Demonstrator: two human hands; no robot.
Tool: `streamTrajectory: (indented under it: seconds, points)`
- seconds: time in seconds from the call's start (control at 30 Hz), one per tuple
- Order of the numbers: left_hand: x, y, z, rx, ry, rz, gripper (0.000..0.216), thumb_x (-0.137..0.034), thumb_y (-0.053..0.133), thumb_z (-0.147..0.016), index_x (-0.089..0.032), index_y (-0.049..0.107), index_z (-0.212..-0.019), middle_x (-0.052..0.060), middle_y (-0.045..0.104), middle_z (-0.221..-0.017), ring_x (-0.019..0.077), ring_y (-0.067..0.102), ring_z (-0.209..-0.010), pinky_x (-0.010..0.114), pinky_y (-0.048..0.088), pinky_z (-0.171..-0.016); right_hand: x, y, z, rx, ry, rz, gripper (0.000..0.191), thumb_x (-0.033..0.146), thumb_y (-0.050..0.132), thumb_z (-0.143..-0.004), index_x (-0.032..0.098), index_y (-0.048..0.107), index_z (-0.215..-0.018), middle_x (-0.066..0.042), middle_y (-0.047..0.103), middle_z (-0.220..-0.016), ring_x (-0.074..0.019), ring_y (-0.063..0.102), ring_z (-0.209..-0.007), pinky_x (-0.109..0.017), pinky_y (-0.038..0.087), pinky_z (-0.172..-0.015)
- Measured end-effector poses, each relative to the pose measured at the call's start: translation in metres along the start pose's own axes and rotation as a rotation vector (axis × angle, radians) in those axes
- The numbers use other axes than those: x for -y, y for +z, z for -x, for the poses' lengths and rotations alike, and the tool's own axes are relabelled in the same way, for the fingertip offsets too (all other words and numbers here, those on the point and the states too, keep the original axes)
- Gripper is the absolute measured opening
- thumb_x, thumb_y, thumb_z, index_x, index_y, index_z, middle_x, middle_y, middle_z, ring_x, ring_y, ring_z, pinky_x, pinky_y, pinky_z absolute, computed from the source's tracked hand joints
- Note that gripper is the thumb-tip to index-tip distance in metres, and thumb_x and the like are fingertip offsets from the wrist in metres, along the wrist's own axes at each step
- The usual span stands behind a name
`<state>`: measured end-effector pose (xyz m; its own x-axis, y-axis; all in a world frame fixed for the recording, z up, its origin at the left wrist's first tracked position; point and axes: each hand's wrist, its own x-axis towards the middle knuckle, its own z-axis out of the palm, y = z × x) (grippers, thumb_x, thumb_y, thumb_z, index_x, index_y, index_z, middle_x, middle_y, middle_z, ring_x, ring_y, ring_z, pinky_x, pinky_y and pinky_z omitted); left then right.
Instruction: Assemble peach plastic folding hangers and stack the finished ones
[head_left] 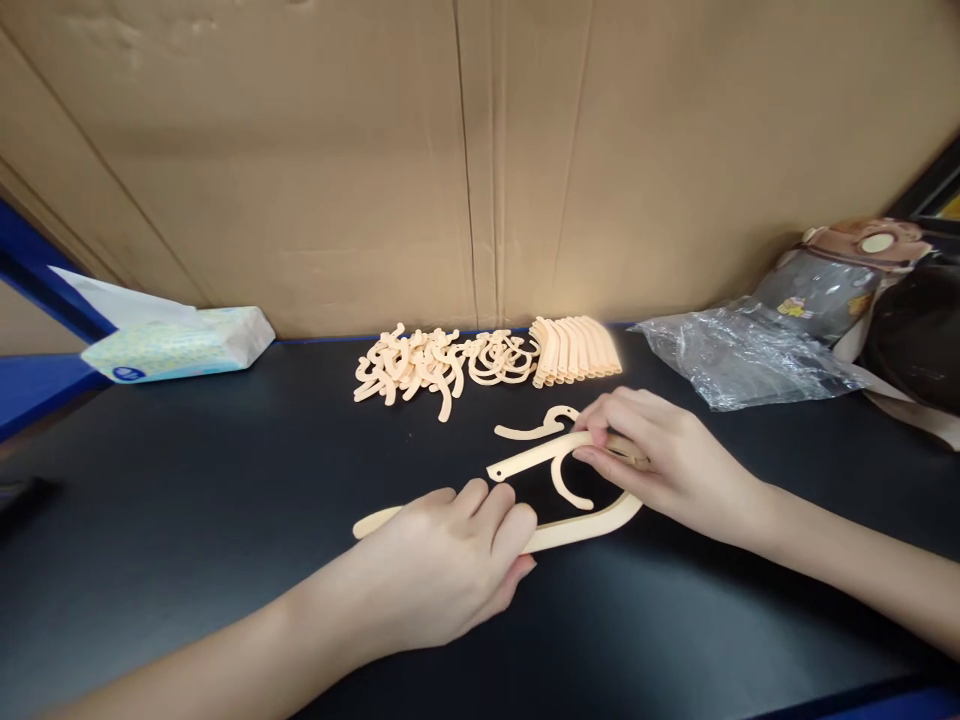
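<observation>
My left hand [454, 560] is closed around a long, cream plastic hanger arm [581, 527], whose rounded end sticks out to the left. The bent end of that arm reaches toward my right hand [656, 440]. Between thumb and fingers, my right hand pinches another cream hanger arm [529, 460] with a small hole at its left end. A curved cream hook [571, 490] hangs beneath this arm; its joint is hidden by the fingers. Just behind lies a small curved piece [521, 432] beside a ring-shaped one, near the right fingertips.
At the back of the black table [225, 530] lie a heap of short curved pieces [412, 365], a pile of hooks [502, 357] and a row of hanger arms [576, 350]. A tissue pack [184, 343] sits left; clear plastic bags [750, 350] lie right. Cardboard [337, 170] stands behind.
</observation>
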<state>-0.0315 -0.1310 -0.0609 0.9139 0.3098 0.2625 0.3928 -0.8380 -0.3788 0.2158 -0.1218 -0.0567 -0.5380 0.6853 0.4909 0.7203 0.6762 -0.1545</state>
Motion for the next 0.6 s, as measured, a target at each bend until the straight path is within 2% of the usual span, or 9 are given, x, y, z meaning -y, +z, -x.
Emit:
streamTrajectory:
  seconds: [0.1,0.2,0.27,0.33,0.4,0.6]
  points:
    - [0.003,-0.003,-0.001,0.020,0.068,0.068,0.010,-0.025,0.051,-0.084,-0.018,0.050,-0.077,0.002,0.055,-0.071,0.0186,0.052,-0.065,0.030,0.038,-0.051,-0.002,0.002,0.001,0.023,0.040,-0.005,0.013,0.026,0.046,-0.096,0.021,0.048,-0.084,-0.001,0.060,-0.074,-0.0141,0.053,-0.064,-0.027,0.041,-0.063]
    - [0.006,-0.002,0.001,-0.006,0.116,0.080,0.012,-0.022,0.053,-0.083,-0.015,0.057,-0.091,0.006,0.064,-0.096,0.0214,0.056,-0.088,0.033,0.044,-0.074,-0.006,0.002,0.000,-0.021,0.132,0.017,0.012,0.027,0.047,-0.094,0.021,0.046,-0.084,0.002,0.057,-0.069,-0.0128,0.052,-0.059,-0.024,0.039,-0.057]
    - [0.007,0.001,0.002,-0.071,0.108,0.069,0.020,-0.015,0.049,-0.085,-0.015,0.059,-0.103,0.007,0.063,-0.116,0.0231,0.053,-0.109,0.036,0.038,-0.094,-0.010,0.002,-0.001,-0.016,0.197,0.049,0.012,0.028,0.048,-0.093,0.022,0.044,-0.083,0.005,0.051,-0.062,-0.0115,0.049,-0.053,-0.022,0.036,-0.052]
    - [0.008,0.005,0.003,-0.136,0.059,0.079,0.026,-0.009,0.045,-0.087,-0.015,0.059,-0.109,0.005,0.060,-0.126,0.0234,0.046,-0.122,0.038,0.031,-0.105,-0.014,0.002,-0.001,0.001,0.237,0.069,0.012,0.028,0.048,-0.092,0.022,0.043,-0.083,0.007,0.047,-0.057,-0.0104,0.046,-0.047,-0.021,0.034,-0.049]
    - [0.010,0.007,0.003,-0.174,-0.002,0.095,0.027,-0.010,0.045,-0.089,-0.014,0.057,-0.113,0.006,0.059,-0.130,0.0242,0.043,-0.126,0.039,0.030,-0.107,-0.016,0.002,-0.001,0.019,0.261,0.062,0.011,0.026,0.047,-0.091,0.023,0.041,-0.083,0.008,0.045,-0.055,-0.0096,0.044,-0.044,-0.021,0.032,-0.048]
    - [0.014,0.013,0.001,-0.159,-0.137,0.214,0.028,-0.023,0.052,-0.092,-0.012,0.054,-0.118,0.011,0.056,-0.128,0.0261,0.048,-0.119,0.036,0.041,-0.094,-0.014,0.004,0.000,0.037,0.309,0.014,0.006,0.023,0.044,-0.089,0.023,0.039,-0.085,0.009,0.046,-0.054,-0.0090,0.044,-0.041,-0.020,0.032,-0.046]
